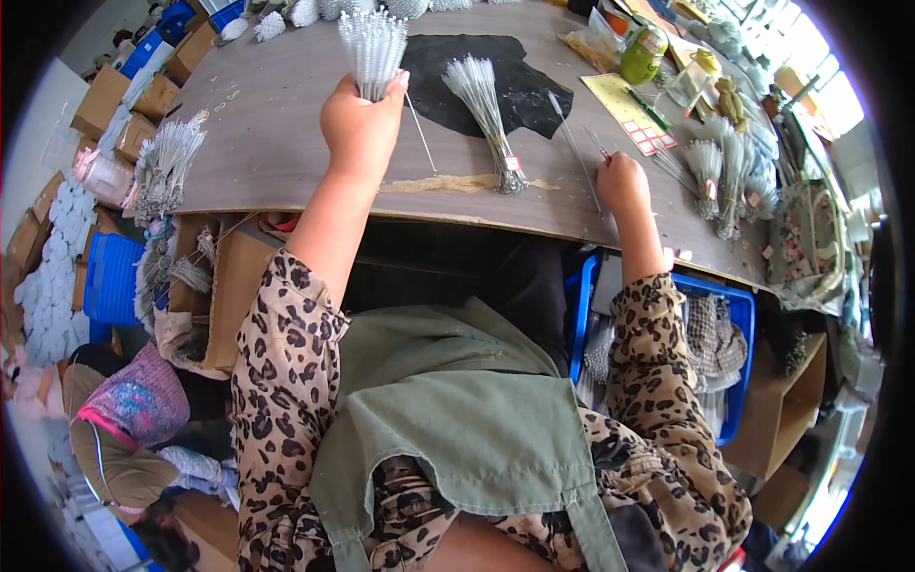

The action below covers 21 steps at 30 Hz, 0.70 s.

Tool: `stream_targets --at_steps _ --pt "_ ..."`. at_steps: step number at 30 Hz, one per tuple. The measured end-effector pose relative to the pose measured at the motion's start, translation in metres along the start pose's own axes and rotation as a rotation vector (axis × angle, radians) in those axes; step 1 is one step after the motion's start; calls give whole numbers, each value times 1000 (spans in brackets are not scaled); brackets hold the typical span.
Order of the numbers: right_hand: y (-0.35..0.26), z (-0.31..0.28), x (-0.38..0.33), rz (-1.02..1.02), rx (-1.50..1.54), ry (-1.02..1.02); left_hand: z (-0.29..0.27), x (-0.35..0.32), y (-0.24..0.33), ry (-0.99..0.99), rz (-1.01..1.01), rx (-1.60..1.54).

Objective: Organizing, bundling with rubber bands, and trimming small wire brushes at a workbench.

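My left hand (357,129) is raised over the table, fingers wrapped round a bundle of thin brushes (374,48) with pale bristles pointing up. One loose wire (420,133) slants down beside that hand. At the right, my right hand (624,181) is closed on a small pointed metal tool with a bit of red at its grip (598,143); its exact kind is unclear. A single thin brush (575,151) lies just left of this tool. Between my hands rests a tied brush bundle (488,119), with a red-and-white label (513,164) near its lower end.
A black sheet (534,76) lies under the middle bundle. More brush bundles stand at the table's left (170,167) and right (729,176). A green jar (644,55) and yellow card (629,110) are far right. Below are a blue crate (739,381) and another person (124,448).
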State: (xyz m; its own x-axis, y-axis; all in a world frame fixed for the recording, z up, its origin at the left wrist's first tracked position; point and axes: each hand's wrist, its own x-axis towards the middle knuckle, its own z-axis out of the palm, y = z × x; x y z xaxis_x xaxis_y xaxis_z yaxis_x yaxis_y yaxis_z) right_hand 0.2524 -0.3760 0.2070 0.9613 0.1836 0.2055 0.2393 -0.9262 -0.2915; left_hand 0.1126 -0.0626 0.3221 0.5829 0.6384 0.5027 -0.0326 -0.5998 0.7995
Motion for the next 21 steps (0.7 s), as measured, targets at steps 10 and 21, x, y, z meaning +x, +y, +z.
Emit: stream_targets --at_steps 10,21 --pt "-21 -8 -11 -27 40 -66 8 -2 -13 22 -4 8" --pt "-182 9 -12 -285 1446 -153 16 0 -17 3 -26 -5"
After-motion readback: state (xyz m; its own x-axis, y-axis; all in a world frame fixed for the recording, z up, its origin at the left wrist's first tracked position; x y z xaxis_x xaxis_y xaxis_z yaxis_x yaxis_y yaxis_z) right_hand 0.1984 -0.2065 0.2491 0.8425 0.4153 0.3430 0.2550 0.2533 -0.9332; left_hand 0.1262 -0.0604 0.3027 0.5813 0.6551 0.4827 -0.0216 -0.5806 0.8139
